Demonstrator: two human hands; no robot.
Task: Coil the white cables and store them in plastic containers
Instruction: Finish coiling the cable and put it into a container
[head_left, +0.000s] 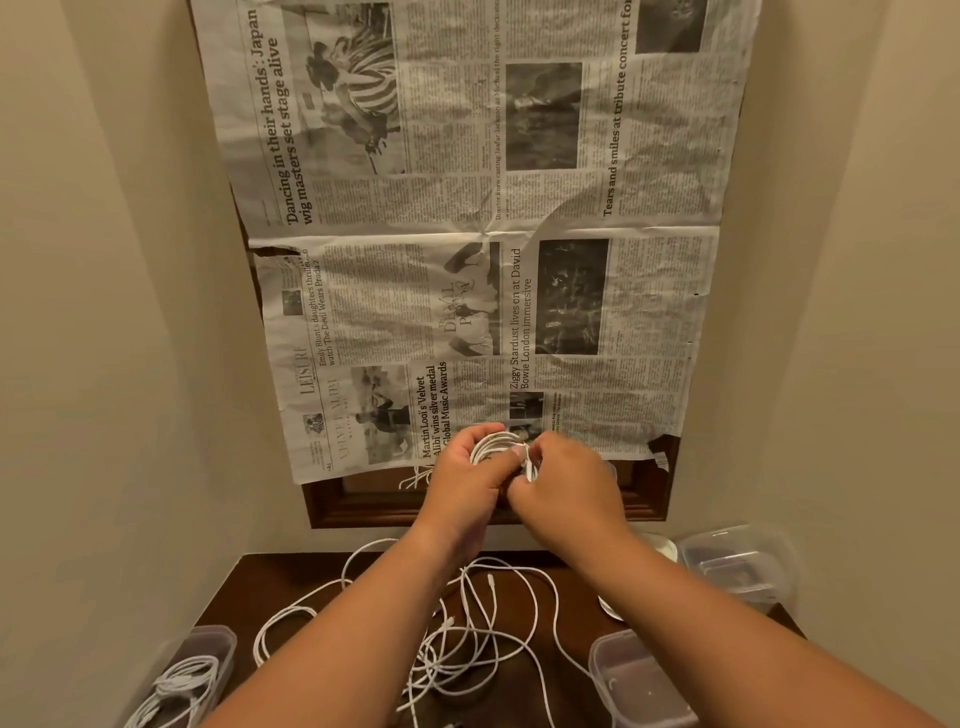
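Gripping the upright white cable coil (491, 441), left hand (462, 470); right hand (563, 483) pinching its tail (528, 464) (apparently vertical).

Small white cable coil (491, 448) held above the surface (239, 592), gripped in left hand (465, 475), pinched at its edge by right hand (566, 486). Loose white cables (467, 639) tangled below. Clear plastic container (221, 639) at left holding coiled cables (182, 686); other clear containers (639, 670) at right.

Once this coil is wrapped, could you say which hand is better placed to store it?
Probably the left hand: it holds the coil, and the container with cables sits on its side; the right hand only pinches the end.
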